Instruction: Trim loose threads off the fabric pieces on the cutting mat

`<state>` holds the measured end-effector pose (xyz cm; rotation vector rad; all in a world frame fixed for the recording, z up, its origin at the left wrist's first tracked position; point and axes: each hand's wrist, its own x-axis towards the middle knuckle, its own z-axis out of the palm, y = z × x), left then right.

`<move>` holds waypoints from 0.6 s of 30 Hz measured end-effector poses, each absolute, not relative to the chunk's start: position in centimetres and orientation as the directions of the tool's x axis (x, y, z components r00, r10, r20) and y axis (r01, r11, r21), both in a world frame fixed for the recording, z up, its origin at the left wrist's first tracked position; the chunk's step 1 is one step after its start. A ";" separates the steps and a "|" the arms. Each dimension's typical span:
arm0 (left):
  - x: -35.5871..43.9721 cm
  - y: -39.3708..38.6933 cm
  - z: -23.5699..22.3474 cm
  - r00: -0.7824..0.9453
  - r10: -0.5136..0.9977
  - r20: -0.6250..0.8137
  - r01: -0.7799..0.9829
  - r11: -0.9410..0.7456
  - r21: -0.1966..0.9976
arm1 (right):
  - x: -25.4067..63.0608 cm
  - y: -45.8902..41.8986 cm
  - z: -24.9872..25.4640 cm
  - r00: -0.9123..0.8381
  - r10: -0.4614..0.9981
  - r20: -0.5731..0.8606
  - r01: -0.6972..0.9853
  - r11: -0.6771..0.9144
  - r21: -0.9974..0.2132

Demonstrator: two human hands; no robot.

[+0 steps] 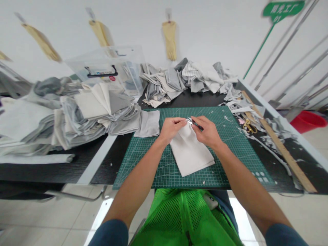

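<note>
An off-white folded cloth (191, 150) lies on the green cutting mat (143, 160) in front of me. My left hand (172, 129) pinches its far corner between thumb and fingers. In my right hand (207, 131) is a small pair of snips (191, 121) with silver blades and a dark handle. The blades meet the cloth's far edge beside my left fingertips; whether they are closed on it I cannot tell. A grey folded cloth (147, 123) rests on the mat's left edge, apart from my hands.
Stacks of grey and white cloths (84, 112) fill the left, before a clear plastic box (102, 65). More cloths (166, 83) lie along the back. At right are a wooden ruler (284, 147), gold-handled scissors (249, 126), fabric scraps (274, 133) and a red bucket (307, 121).
</note>
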<state>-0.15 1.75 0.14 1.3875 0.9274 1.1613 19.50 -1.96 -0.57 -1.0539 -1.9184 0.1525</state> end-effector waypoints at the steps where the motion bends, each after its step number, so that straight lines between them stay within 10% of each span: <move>1: -0.1 1.7 0.1 0.232 0.960 0.158 -0.059 -0.149 0.987 | 19.5 -2.0 -0.6 -0.217 0.719 0.661 0.609 0.629 -0.483; 18: 0.2 1.4 0.3 0.240 0.957 0.163 -0.031 -0.161 0.987 | 19.2 -2.0 -0.6 -0.207 0.699 0.684 0.618 0.636 -0.463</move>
